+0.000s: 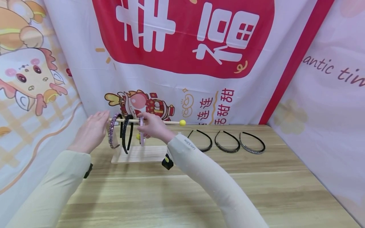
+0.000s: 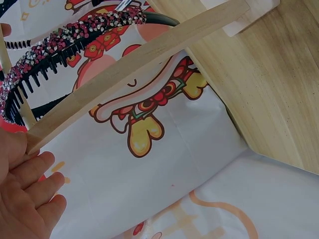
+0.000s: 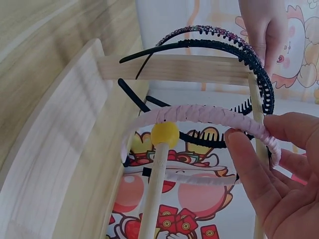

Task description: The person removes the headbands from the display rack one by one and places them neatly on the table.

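Note:
A wooden stand (image 1: 148, 153) carries a rod with a yellow ball end (image 1: 182, 123). My left hand (image 1: 90, 131) holds the top of its upright post (image 2: 124, 74) at the left. On the rod beside it hangs a headband covered in pink and silver stones (image 2: 65, 40). Right of that hangs a dark, glittery headband (image 1: 124, 133). My right hand (image 1: 155, 126) pinches a pale pink wrapped headband (image 3: 199, 113) at its curved top, around the rod. Its open ends hang downward, and small teeth line its inside. My right fingers partly hide the rod.
Three black toothed headbands lie in a row on the table at the right: a near one (image 1: 206, 148), a middle one (image 1: 228, 150) and a far one (image 1: 253, 152). A second yellow ball (image 3: 164, 134) tips a lower rod. Printed cloth (image 1: 176, 82) hangs behind the table.

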Demonstrator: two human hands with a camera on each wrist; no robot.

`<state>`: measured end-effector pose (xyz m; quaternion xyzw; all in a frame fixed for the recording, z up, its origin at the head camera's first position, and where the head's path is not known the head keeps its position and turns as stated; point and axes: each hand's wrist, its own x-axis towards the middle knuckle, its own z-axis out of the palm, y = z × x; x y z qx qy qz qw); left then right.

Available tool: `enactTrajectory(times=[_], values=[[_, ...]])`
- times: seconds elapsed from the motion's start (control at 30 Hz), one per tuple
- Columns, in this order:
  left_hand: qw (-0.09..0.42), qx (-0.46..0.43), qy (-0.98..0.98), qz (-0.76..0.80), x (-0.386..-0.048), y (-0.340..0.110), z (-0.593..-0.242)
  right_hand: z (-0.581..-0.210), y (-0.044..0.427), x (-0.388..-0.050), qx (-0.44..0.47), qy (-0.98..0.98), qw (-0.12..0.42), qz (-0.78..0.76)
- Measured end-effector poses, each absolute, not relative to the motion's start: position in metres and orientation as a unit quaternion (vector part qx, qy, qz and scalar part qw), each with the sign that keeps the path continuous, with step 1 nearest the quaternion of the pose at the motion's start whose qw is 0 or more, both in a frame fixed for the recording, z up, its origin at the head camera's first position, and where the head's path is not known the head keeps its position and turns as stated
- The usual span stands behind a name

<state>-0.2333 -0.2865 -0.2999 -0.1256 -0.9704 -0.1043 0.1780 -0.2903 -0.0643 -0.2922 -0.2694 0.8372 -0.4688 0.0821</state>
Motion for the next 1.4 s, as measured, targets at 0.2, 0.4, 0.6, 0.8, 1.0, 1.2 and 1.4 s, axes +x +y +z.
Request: enactTrajectory(times=[0.2, 0.4, 0.6, 0.8, 1.0, 1.2, 1.4], values=[[0.18, -0.126, -0.97, -0.1, -0.233, -0.286, -0.301, -0.289, -0.059, -0.29, -0.272, 0.825, 0.082, -0.488], [0.179, -0.123, -0.971, -0.095, -0.232, -0.286, -0.301, -0.28, -0.05, -0.29, -0.28, 0.804, 0.088, -0.517], [0.174, -0.12, -0.973, -0.094, -0.232, -0.286, -0.3, -0.27, -0.04, -0.288, -0.289, 0.795, 0.098, -0.525], [0.171, -0.117, -0.974, -0.093, -0.231, -0.286, -0.299, -0.261, -0.028, -0.287, -0.291, 0.79, 0.103, -0.531], [0.169, -0.116, -0.974, -0.095, -0.23, -0.285, -0.3, -0.255, -0.015, -0.288, -0.29, 0.788, 0.107, -0.533], [0.172, -0.118, -0.973, -0.1, -0.229, -0.286, -0.299, -0.245, 0.002, -0.286, -0.285, 0.78, 0.109, -0.546], [0.177, -0.122, -0.971, -0.103, -0.229, -0.285, -0.299, -0.24, 0.02, -0.285, -0.284, 0.775, 0.099, -0.556]])
